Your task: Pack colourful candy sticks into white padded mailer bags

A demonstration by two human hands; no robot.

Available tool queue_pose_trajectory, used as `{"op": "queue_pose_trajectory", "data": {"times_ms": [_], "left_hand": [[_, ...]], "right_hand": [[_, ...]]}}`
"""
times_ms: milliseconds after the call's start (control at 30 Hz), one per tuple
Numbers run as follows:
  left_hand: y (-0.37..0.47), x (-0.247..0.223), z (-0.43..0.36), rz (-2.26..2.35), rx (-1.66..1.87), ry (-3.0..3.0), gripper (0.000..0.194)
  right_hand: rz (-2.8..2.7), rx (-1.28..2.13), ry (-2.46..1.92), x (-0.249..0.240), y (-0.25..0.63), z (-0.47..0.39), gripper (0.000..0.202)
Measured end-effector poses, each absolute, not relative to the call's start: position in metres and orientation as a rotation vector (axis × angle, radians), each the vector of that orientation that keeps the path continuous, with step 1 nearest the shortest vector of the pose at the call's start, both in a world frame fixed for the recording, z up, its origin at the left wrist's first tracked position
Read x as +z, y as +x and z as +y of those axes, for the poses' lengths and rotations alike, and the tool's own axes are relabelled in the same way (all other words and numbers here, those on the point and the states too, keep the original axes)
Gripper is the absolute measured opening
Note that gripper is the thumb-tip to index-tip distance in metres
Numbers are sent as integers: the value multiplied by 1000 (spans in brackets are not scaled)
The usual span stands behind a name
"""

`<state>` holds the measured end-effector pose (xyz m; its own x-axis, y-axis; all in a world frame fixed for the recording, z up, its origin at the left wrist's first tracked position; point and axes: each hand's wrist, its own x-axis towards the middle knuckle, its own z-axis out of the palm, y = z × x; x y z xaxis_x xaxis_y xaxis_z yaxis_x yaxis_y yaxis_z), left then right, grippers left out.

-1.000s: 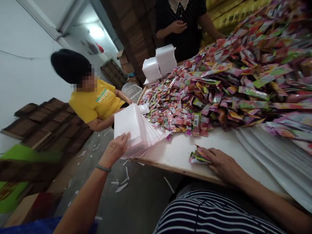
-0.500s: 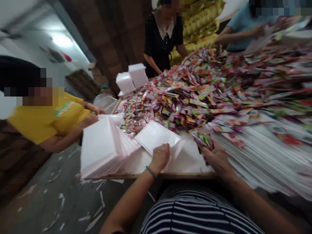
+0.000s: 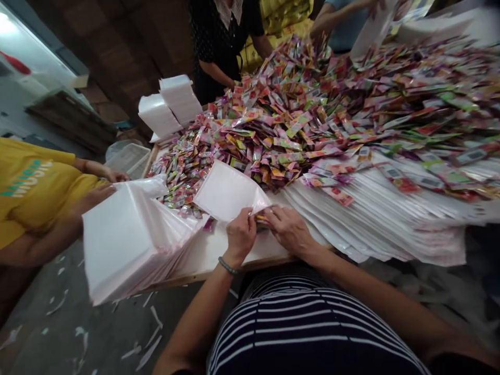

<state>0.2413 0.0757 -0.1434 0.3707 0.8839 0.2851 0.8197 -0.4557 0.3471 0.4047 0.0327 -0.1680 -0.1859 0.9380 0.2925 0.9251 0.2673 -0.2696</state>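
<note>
A white plastic bag (image 3: 228, 191) lies at the table's near side, its near end pinched by my left hand (image 3: 241, 237). My right hand (image 3: 291, 229) has come up against the same end, its fingers closed on small colourful packets (image 3: 262, 220) at the bag's opening. Most of these packets are hidden by the fingers and the film, so how far inside they are I cannot tell. Beyond the bag rises a large heap of similar colourful packets (image 3: 273, 130).
A stack of white bags (image 3: 117, 234) stands at the left table edge, beside a person in a yellow shirt (image 3: 42, 192). Fanned white bags (image 3: 375, 208) lie to the right. More white stacks (image 3: 182, 99) sit at the far left corner. Two other people work across the heap.
My right hand has moved left with the packets, from beside the fanned bags to the bag's opening. My left hand keeps its pinch. The whole view has shifted right and down.
</note>
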Motion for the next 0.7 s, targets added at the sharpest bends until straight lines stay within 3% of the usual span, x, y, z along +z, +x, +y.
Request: {"op": "queue_pose_trajectory", "data": {"times_ms": [100,233,400,500,567,700], "left_hand": [[250,-145,72,1426,639,2551,28],[259,-146,67,1461,668,2484,27],[259,-152,60,1472,669,2303,21],[254,-147,60,1474,843,2026,17],[248,-136,64,1392,969,1800,15],[237,-99,74,1198,1107,1354,26]], "right_hand": [[-2104,-24,-1815,-164,404,36,26],[-2321,-15,-1554,-180,397,39,27],[-2156,273,-1581,-190,390,47,20],[-2083,527,-1423,-168,391,49,17],[-2068,639,-1205,-142,397,45,25],[-1977,456,-947,-89,417,26,38]]}}
